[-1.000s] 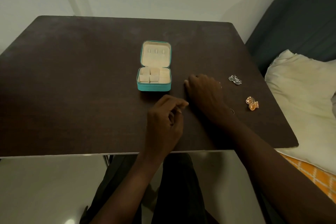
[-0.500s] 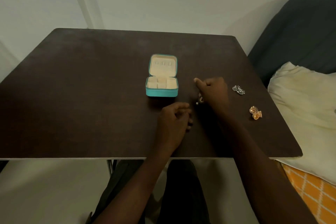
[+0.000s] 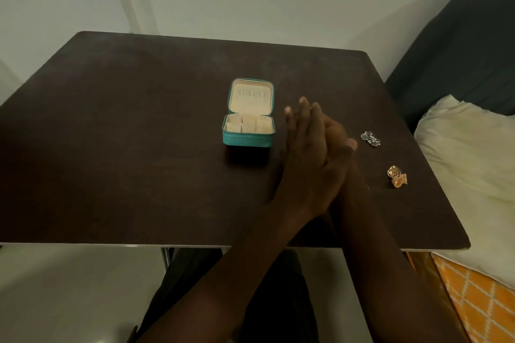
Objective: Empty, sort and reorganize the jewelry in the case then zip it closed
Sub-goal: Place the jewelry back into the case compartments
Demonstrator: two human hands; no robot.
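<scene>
Teal zip-around fabric jewelry case sits open – our left hand and right hand press flat together, fingers straight, contents hidden, so we part them low over one cream compartment.

You have just one camera, and it sits on your head. It looks forward and down at the dark table from the near edge, quite close, so your own arms reach up from the bottom of the picture. The teal jewelry case sits near the middle of the view. The wall is past the far edge of the table. A white pillow shows just off the table's right side. The wide lens bends the table's edges. No second view shares the scene.
</scene>
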